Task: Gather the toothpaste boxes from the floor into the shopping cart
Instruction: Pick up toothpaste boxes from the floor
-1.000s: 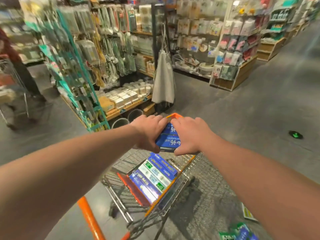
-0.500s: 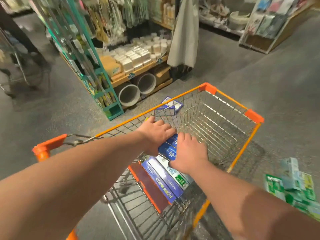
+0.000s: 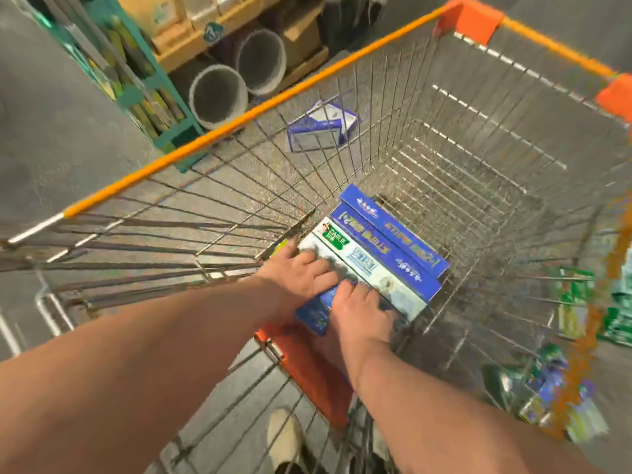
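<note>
Cart [image 3: 239, 126] w/ toothpaste boxes [image 3: 386, 244] (in a row), blue box [image 3: 318, 131] on floor [image 3: 51, 131]

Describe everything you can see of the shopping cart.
The shopping cart is a silver wire-mesh basket with an orange rim and orange plastic corners, seen from above on grey floor. Toothpaste boxes lie side by side at its near end; the left hand and right hand rest on them. An orange panel sits at its handle end.
</note>
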### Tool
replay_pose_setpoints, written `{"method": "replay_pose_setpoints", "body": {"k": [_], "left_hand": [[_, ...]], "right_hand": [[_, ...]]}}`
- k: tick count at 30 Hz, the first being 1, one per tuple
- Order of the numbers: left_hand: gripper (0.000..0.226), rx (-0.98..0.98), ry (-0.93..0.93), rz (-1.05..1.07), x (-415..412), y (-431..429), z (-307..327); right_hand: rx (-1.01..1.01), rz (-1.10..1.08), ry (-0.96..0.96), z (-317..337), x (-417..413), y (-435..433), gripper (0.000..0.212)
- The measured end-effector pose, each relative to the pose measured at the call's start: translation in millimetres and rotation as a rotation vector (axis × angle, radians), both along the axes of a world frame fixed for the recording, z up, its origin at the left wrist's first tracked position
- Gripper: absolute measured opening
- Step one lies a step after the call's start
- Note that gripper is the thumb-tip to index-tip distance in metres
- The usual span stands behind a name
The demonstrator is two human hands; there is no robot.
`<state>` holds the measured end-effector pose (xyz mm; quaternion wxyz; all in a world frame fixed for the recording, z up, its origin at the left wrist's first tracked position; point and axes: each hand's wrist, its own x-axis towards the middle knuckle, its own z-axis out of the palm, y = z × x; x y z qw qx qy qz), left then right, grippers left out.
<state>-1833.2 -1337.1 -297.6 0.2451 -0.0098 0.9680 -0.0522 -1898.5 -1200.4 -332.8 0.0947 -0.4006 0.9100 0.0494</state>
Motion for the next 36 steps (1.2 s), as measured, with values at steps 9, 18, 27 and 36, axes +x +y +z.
{"method": "replay_pose_setpoints", "body": {"k": [9,18,27,36], "left_hand": [[0.113,0.111,-0.123,0.035,-4.0,-6.9,2.0],[0.111,0.102,-0.171,0.011,-6.1,-1.9,11.8],[0.117,0.118,-0.288,0.040,-7.5,2.2,16.5],[0.103,0.121,-0.201,0.073,1.6,12.1,73.0]], "right_hand": [[-0.096,0.001,-0.059,-6.5,0.5,7.0,0.028],[0.078,0.003,-0.281,-3.2,0.9,-2.1,0.035],[0.222,0.092,-0.299,7.1,-4.9,8.7,0.057],[0.300,0.141,-0.251,86.9,-29.2,22.0,0.054]]}}
